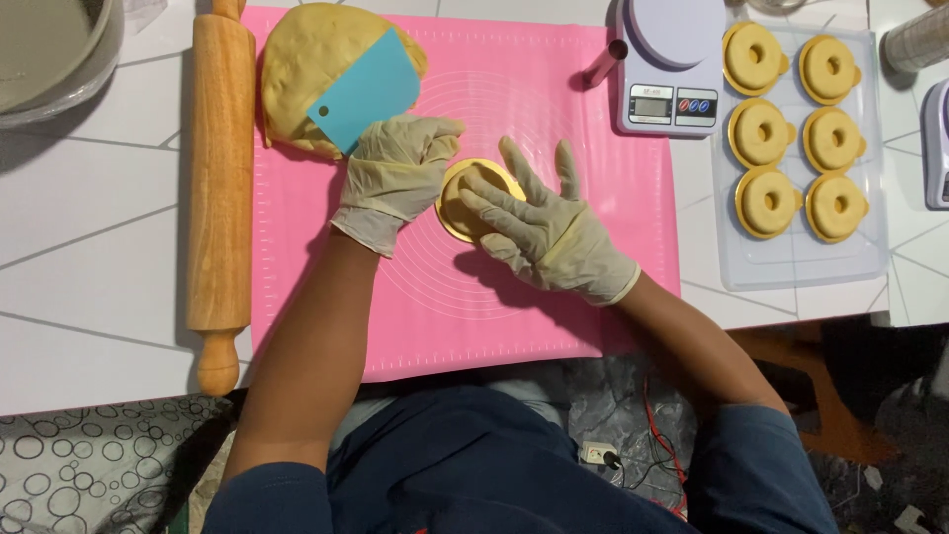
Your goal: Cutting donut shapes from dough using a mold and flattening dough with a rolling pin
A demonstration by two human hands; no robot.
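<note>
Only one real screen here: the little kitchen scale (667, 69) at the top of the table, just off the far right corner of the pink mat (554, 326). It's a pale lilac-grey box with a round weighing plate, and its front panel has a small rectangular grey display (650, 104) with dark digits, too small to read. Next to that display sit two round blue buttons (697, 105). No packages, labels or signs that I can make out.

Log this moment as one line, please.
left hand: steadies gold mould | right hand: presses dough into it | blue scraper: on dough lump
</note>
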